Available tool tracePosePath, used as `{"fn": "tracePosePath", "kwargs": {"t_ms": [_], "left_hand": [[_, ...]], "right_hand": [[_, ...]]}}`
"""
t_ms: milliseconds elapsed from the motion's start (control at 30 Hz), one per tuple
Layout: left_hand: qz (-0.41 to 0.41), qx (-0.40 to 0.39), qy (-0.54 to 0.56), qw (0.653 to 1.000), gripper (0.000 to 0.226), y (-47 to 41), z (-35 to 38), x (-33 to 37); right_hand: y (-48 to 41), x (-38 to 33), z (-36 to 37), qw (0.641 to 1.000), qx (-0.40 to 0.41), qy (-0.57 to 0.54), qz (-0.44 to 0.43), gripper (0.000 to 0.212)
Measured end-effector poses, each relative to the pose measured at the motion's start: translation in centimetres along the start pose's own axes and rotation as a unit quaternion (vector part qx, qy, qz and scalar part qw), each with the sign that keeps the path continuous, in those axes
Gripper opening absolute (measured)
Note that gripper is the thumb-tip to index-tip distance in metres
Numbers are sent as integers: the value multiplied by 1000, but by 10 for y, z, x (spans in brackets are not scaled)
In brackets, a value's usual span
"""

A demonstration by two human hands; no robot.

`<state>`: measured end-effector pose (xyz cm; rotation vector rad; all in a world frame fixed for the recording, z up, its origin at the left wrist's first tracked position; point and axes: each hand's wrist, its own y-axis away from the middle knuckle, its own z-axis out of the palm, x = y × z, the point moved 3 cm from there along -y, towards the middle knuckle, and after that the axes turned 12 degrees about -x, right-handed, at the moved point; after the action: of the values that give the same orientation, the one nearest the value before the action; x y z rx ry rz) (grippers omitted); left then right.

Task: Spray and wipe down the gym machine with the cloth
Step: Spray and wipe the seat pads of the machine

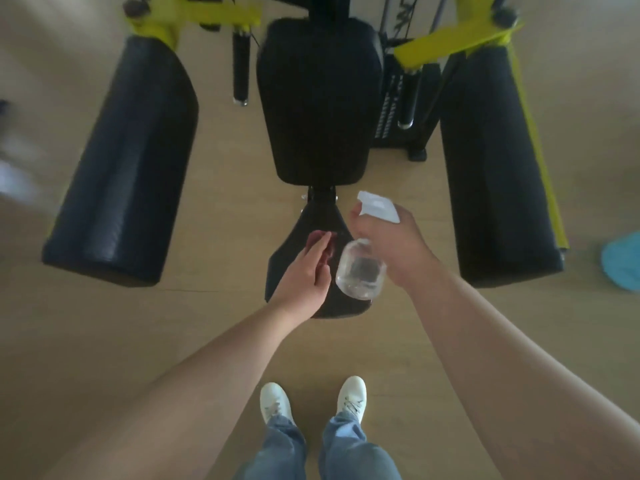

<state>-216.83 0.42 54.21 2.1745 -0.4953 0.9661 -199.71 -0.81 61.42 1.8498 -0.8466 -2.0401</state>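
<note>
Wiping the seat while the spray bottle is hanging ready

The left hand [304, 271] is pressing flat, fingers open, on the dark red cloth [320, 244] lying on the black seat [294, 244], at six o'clock from the backrest [320, 98]. The right hand [388, 237] is gripping the clear spray bottle [360, 271] at the cloth's three o'clock. Keeping the palm flat and overlapping strokes should be covering the seat evenly.

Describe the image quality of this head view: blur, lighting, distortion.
Head view: dim, flat light, no glare; motion blur smears the left edge; wide-angle bending splays the arm pads outward; spray bottle, left hand and red cloth look soft.
</note>
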Motion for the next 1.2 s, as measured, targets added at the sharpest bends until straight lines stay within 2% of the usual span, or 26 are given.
{"fn": "tracePosePath", "kwargs": {"t_ms": [100,200,267,567,600,667,700,733,767,867,967,1133,1200], "left_hand": [[-14,83,45,995,56,15,-25,34],[-26,185,166,968,48,26,-57,62],[-25,220,226,949,48,29,-74,78],[-69,230,241,940,58,26,-145,104],[-71,234,251,937,58,25,-153,104],[-64,230,261,936,57,24,-165,101],[-54,223,259,938,57,24,-172,100],[-43,214,258,941,57,24,-176,98],[-35,209,256,943,57,22,-181,98],[-17,198,227,953,56,17,-191,102],[21,180,192,965,57,11,-198,110],[78,199,213,953,61,-2,-219,134],[91,192,247,945,66,-6,-226,141]], "right_hand": [[22,-31,0,1000,-15,25,9,21],[32,-60,6,995,-5,77,-63,25],[38,-74,11,987,19,123,-101,28],[43,-104,35,968,68,211,-117,27],[43,-107,40,960,56,247,-121,30],[45,-108,55,914,10,386,-126,35],[46,-107,64,890,-1,439,-124,33],[46,-104,70,881,5,460,-114,30],[44,-102,73,883,24,458,-100,29],[42,-102,71,942,111,311,-55,34],[45,-112,65,946,142,279,-78,41],[46,-146,62,948,128,253,-144,15],[44,-155,58,962,137,186,-143,12]]}}
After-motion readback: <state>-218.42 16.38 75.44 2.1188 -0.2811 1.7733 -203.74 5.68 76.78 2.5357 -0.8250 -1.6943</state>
